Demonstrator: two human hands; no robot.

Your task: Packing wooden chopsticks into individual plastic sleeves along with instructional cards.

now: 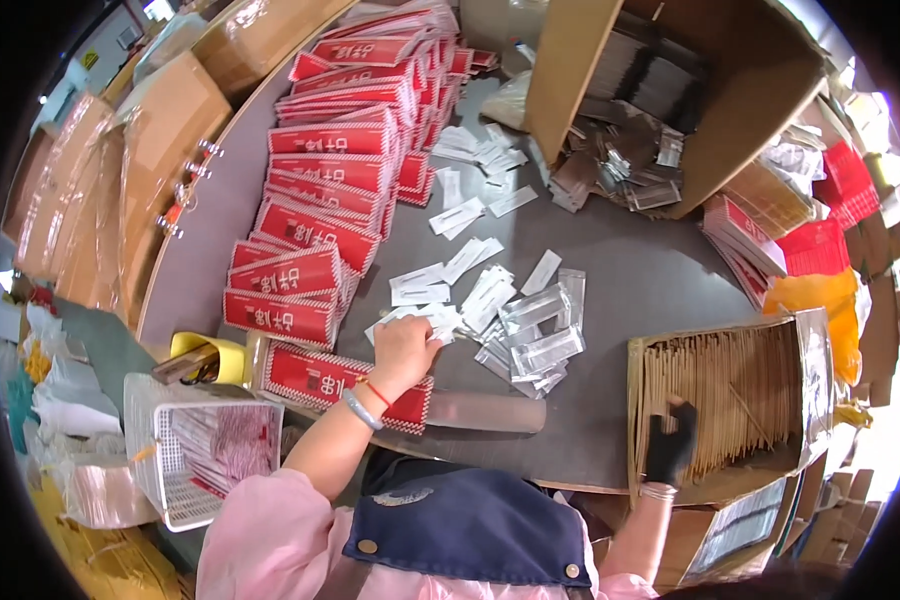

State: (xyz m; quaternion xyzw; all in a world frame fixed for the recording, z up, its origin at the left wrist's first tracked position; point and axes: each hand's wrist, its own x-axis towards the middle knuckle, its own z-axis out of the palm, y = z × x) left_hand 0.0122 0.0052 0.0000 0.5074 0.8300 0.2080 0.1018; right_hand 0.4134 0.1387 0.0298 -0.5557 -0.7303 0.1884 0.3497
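My left hand (405, 352), bare with a red string and a bangle at the wrist, bends its fingers together on small white packets (435, 318) at the middle of the grey table. Under its wrist lies a red-and-white printed sleeve (305, 375), on a clear plastic strip (490, 412). To the right, my right hand (672, 440) wears a black glove with bare fingertips. It reaches over an open carton (635, 400) packed with thin wooden sticks (725, 400). Its fingers are curled at the sticks; what they pinch is too small to make out. Clear-wrapped packets (550, 335) lie between the hands.
Stacked red sleeves (325, 170) fill the table's left side, beside a raised edge (205, 220). A tipped carton (580, 60) holding dark packets stands at the back right. A white basket (180, 510) and a yellow container (225, 358) are at near left.
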